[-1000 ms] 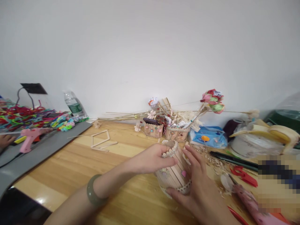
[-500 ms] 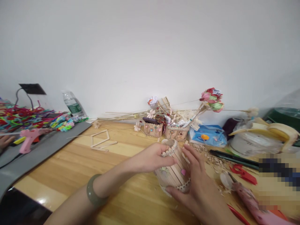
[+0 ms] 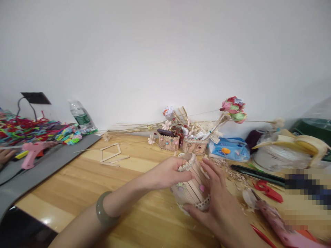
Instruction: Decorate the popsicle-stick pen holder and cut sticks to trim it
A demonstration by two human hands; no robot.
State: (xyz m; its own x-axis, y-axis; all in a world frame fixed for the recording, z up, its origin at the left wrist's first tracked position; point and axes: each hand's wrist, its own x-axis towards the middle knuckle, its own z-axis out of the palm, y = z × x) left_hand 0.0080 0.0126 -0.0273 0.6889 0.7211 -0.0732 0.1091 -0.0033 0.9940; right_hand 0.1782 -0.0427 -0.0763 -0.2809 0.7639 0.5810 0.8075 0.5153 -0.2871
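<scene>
A small pot of upright craft sticks (image 3: 192,187) leans at a tilt between my hands. Lace trims its lower edge, a beaded border runs round the rim, and a pink heart and a pale flower sit on its side. My left hand (image 3: 176,174) grips the rim, thumb outside and fingers over or behind the edge, partly hidden. Wrapped round the right side and base is my right hand (image 3: 217,203), its thumb near the lace. Behind the pot stand two decorated stick boxes, the left box (image 3: 169,143) and the right box (image 3: 193,147), filled with small craft items.
Joined craft sticks (image 3: 113,156) lie left on the wooden table (image 3: 85,179). A pink glue gun (image 3: 33,153) rests on a grey mat, near another person's hand (image 3: 6,155). At right are a wipes pack (image 3: 229,148), banana peel (image 3: 305,141), wood shavings, and a second pink tool (image 3: 274,217).
Almost nothing differs. Both hands keep their hold on the stick pot, which stays in nearly the same place and tilt.
</scene>
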